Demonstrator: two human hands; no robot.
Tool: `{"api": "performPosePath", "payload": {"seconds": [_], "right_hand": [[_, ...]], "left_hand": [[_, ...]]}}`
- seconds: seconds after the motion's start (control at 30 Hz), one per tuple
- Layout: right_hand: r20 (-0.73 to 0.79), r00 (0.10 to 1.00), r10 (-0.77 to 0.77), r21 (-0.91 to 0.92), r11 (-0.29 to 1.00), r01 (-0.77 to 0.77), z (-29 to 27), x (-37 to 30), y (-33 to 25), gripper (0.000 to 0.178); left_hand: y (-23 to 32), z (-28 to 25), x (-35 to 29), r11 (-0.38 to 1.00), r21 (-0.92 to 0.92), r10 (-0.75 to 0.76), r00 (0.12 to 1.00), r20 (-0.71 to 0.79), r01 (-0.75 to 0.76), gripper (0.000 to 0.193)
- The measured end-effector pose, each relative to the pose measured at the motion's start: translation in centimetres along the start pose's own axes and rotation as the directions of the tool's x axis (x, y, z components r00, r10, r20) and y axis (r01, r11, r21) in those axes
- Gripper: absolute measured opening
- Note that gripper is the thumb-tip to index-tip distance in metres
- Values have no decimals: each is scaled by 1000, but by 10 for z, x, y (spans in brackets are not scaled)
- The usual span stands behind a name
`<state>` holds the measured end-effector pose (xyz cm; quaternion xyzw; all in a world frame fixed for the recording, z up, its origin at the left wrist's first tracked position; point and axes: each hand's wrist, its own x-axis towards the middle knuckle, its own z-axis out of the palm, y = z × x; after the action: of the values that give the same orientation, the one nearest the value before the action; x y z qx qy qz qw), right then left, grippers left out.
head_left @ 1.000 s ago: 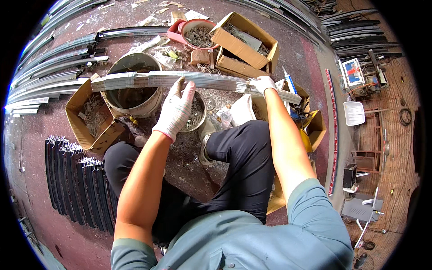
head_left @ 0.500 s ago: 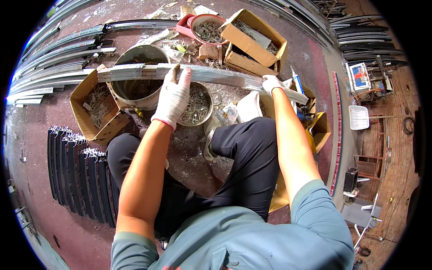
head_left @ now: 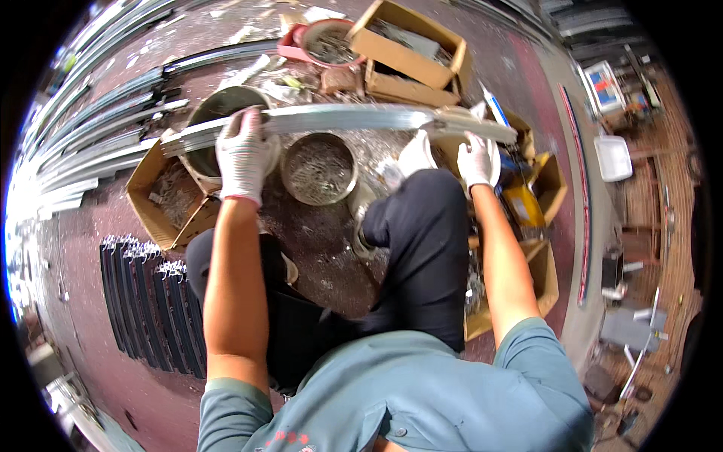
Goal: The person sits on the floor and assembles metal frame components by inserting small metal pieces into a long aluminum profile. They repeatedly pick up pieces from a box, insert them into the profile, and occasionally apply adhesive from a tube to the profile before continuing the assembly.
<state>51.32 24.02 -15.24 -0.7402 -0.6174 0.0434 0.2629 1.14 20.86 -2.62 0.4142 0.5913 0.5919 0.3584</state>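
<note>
A long bundle of thin silvery metal strips [head_left: 346, 117] spans the space before me from left to right, slightly blurred. Near its left part, my left hand [head_left: 242, 162], in a white knit glove, is closed around it. My right hand [head_left: 476, 162], gloved too, is at the lower edge near the bundle's right end, its fingertips on the strips; motion blur softens the finger outlines. Beneath the left stretch stands a large grey bucket [head_left: 202, 162]. A round metal pot [head_left: 287, 169] filled with small metal pieces sits between my hands, below the strips.
Cardboard boxes stand at left [head_left: 147, 200], far middle [head_left: 403, 56] and right [head_left: 553, 188]. A red basin [head_left: 294, 47] holds scrap. Dark profiles [head_left: 147, 313] lie by my left knee; long metal profiles [head_left: 98, 124] lie farther left. A white tray [head_left: 614, 158] is at far right.
My left hand has shifted left along the strips. My right hand has moved right and nearer, from over the bundle to its lower edge. The view has turned slightly.
</note>
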Motion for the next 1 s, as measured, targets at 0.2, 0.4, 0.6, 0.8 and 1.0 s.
{"api": "performPosePath", "payload": {"seconds": [0.2, 0.4, 0.6, 0.8, 1.0], "right_hand": [[-97, 955, 280, -188, 937, -294, -106, -172, 156, 27], [229, 577, 784, -495, 604, -625, -157, -358, 304, 32], [598, 424, 680, -412, 715, -566, -101, -432, 294, 31], [627, 299, 720, -514, 670, -536, -74, -475, 319, 56], [560, 292, 775, -356, 543, -760, -67, -473, 290, 77]], "left_hand": [[-3, -17, -10, 979, -35, -203, 979, -9, 202, 36], [-38, -15, -19, 951, 254, -196, 979, 62, 174, 32], [-72, -42, -55, 807, 586, -271, 930, 248, 79, 27], [-116, -59, -92, 521, 686, -116, 754, 646, -508, 19], [-148, -115, -102, 428, 693, -154, 709, 688, -580, 28]]}}
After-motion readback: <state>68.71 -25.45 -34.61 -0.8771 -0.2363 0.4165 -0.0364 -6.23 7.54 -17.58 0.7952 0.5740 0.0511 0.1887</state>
